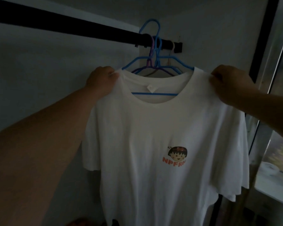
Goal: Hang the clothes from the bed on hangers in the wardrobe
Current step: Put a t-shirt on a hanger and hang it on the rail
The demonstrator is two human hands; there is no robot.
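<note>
While dim light blurs the hangers [155, 62], both hands' fingers [112, 74] pinch the shirt [153, 136] shoulders.

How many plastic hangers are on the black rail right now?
3 visible: a blue plastic hanger inside the white T-shirt, another blue one behind, then a purple one. A faint fourth may hide behind.

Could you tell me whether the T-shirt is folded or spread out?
Spread: both hands pinch the T-shirt's shoulders apart, its front hanging flat.
</note>
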